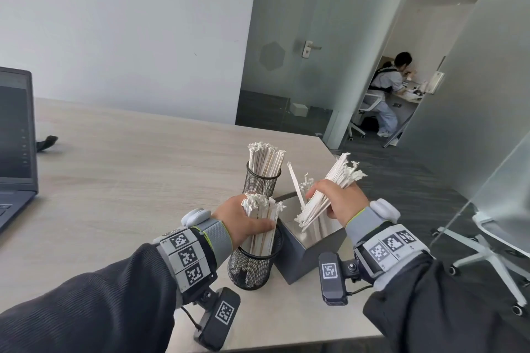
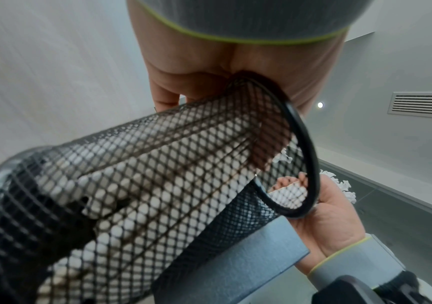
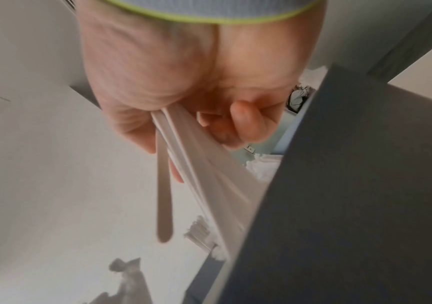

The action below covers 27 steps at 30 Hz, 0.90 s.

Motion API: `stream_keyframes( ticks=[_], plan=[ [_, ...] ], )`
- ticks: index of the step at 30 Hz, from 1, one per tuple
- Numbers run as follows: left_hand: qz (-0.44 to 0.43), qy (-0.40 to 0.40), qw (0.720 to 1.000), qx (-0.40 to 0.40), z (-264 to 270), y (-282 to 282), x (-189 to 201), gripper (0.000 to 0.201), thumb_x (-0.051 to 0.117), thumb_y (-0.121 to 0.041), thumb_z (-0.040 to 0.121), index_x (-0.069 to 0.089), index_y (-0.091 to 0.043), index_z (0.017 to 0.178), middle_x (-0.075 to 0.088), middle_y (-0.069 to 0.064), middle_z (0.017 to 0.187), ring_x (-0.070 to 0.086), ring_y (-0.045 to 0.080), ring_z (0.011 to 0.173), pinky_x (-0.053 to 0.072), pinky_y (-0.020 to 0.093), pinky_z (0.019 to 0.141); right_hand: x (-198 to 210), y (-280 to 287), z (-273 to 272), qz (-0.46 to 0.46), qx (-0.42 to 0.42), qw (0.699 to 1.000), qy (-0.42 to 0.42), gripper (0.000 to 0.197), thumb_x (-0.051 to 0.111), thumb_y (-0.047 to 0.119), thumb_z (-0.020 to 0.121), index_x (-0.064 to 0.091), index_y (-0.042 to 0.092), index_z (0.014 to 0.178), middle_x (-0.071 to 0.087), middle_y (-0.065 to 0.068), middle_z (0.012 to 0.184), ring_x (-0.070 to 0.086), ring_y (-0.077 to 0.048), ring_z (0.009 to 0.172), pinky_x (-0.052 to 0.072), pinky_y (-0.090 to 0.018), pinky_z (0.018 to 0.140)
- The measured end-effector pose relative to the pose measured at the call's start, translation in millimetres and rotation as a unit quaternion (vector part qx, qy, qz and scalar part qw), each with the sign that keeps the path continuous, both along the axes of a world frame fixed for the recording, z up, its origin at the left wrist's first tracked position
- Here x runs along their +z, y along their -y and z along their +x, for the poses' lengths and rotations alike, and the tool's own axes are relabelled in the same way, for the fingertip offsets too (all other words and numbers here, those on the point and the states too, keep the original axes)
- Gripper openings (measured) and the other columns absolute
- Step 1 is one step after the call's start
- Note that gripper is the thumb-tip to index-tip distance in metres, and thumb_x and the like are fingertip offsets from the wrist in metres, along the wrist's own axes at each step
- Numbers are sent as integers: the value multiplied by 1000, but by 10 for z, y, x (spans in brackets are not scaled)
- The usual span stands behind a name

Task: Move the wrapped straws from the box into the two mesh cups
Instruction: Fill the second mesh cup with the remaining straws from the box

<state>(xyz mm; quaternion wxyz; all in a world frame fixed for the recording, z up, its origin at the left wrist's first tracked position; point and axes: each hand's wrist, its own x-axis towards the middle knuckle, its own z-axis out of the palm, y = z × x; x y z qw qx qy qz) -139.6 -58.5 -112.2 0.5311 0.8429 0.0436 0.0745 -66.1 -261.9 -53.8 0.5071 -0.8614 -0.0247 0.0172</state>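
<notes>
Two black mesh cups stand near the table's right corner. The far cup is packed with white wrapped straws. My left hand grips the bundle of straws standing in the near cup, whose mesh wall fills the left wrist view. To the right sits the grey box with a few straws left inside. My right hand grips a slanted bundle of wrapped straws above the box; in the right wrist view the straws run down from the fist beside the box wall.
An open laptop stands at the table's left edge, with a black strap behind it. The table edge is just behind the cups. A white office chair is on the right. A person sits beyond the glass door.
</notes>
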Motion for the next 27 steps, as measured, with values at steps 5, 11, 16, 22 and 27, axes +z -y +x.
stream_keyframes(
  ticks=[5,11,16,22,27],
  plan=[
    [3,2,1000,6,19,-4,-2,35,84,-32,70,65,-26,98,69,-11,84,64,5,77,44,13,62,48,62,-49,72,-15,997,16,19,69,24,56,64,6,58,47,-8,54,39,-20,48,29,-21,38],
    [7,4,1000,12,42,-23,-26,38,84,-34,69,66,-23,101,70,-8,87,66,11,83,48,21,70,2,196,33,148,-61,986,-37,12,64,16,62,64,4,62,41,-9,56,29,-17,41,20,-18,40],
    [-12,1,1000,14,58,-52,-44,38,84,-33,69,66,-23,100,71,-7,88,67,11,82,52,24,74,-34,156,-5,272,-56,960,-43,31,56,12,78,61,8,48,41,-4,46,26,-16,40,11,-24,44],
    [-19,5,999,27,61,-40,-46,33,83,-32,72,63,-27,97,66,-13,82,61,0,73,43,13,60,-73,-125,-149,318,-14,945,-77,33,56,11,80,60,10,47,46,-2,46,30,-15,39,15,-19,39],
    [-32,13,999,32,87,-36,-77,31,83,-31,71,68,-22,98,72,-5,86,69,15,84,50,24,71,-195,-381,-232,287,6,955,-76,30,60,15,77,66,12,48,50,-6,47,35,-17,40,22,-19,40]
  ],
)
